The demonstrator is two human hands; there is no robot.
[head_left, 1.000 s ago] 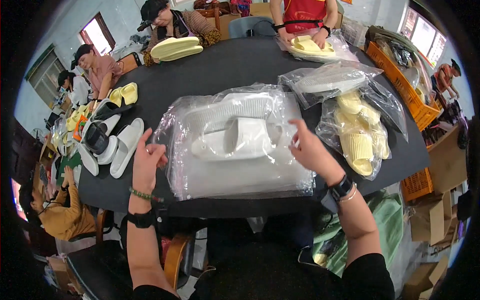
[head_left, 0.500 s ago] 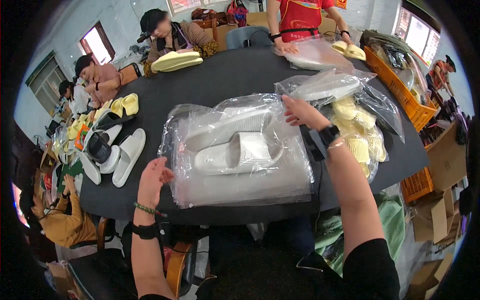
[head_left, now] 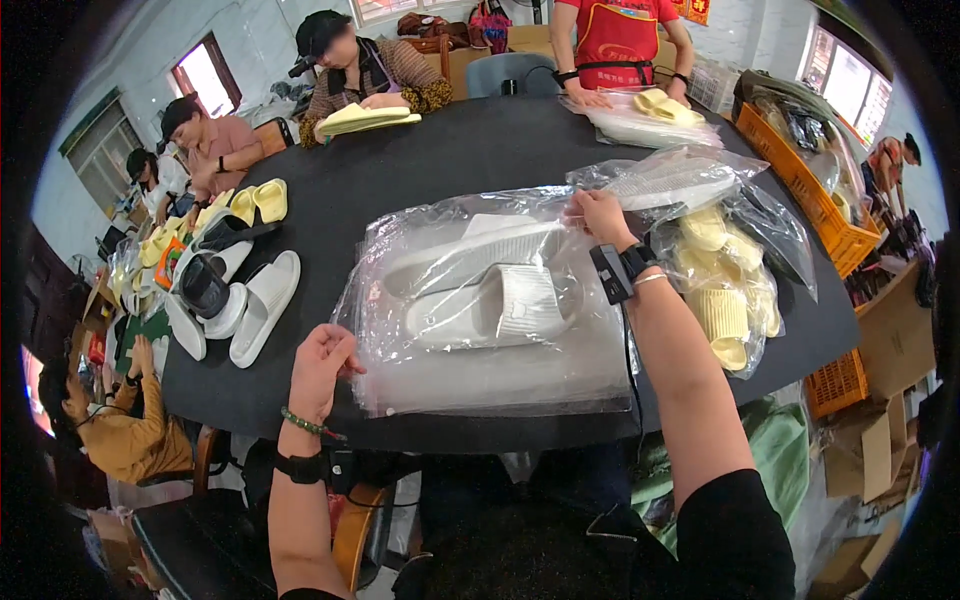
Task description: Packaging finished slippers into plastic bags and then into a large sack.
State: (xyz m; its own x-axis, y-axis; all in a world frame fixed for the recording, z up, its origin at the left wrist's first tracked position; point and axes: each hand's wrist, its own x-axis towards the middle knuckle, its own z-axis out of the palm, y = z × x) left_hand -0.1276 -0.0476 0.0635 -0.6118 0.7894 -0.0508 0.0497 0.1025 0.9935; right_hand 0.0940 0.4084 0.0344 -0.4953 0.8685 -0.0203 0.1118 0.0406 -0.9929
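A pair of white slide sandals [head_left: 470, 318] lies inside a clear plastic bag [head_left: 500, 385] on a stack of flat clear bags in front of me. My left hand [head_left: 322, 372] is closed at the bag's left edge, with thumb and fingers pinched on the film. At its upper right corner, my right hand [head_left: 600, 218] pinches the plastic between thumb and fingers. Just beyond that hand rests a bagged white sandal pair [head_left: 670, 185]. Bagged pale yellow slides [head_left: 720, 310] lie to the right of my right wrist.
Loose white slides [head_left: 265, 310] and yellow slides [head_left: 257, 202] cover the left of the black table [head_left: 440, 160]. An orange crate [head_left: 800, 190] stands at the right edge. Across the table, one co-worker holds yellow slides [head_left: 368, 119]; another has hands by a bag stack [head_left: 640, 130].
My right hand's fingers have closed on the bag's upper corner. My left hand has moved slightly right, its fingers curling onto the bag edge. The far co-worker's yellow slides now lie over the bag stack.
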